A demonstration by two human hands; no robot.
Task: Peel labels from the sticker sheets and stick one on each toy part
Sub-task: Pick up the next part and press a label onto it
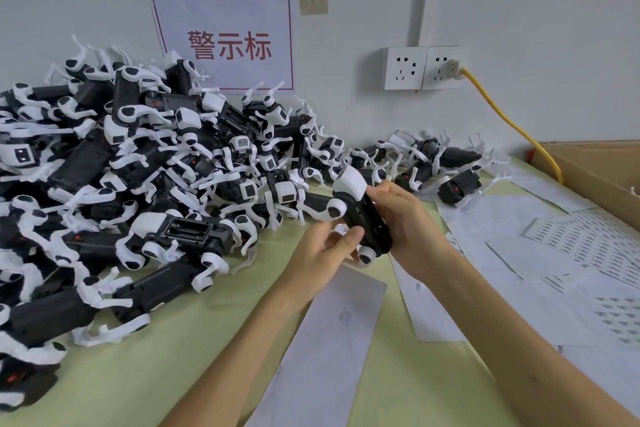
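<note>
Held up over the pale green table (166, 374): one black-and-white toy part (360, 215), long axis running from upper left to lower right, white rounded end pointing up and away toward the wall, black body slanting down toward the camera. Sits between the two hands, above the table and just in front of the big pile of toy parts (131, 184) heaped on the left side.

Right hand (408, 229) wrapped around the part from the right, fingers curled behind the black body, thumb tip resting near the white end. Left hand (325, 253) closed narrowly on the lower end from below and left, thumb pressed against the black body by a round white joint (whether a label sits under that thumb cannot be told).

Spread over the right half of the table: sticker sheets (585, 243) with rows of small dark labels, well apart from the held part, plus blank white backing sheets (332, 340) lying under the forearms. Further right, a cardboard box (595, 170). On the wall, a red-bordered sign (227, 45), a double socket (424, 68) and a yellow cable (512, 125) plugged in.
</note>
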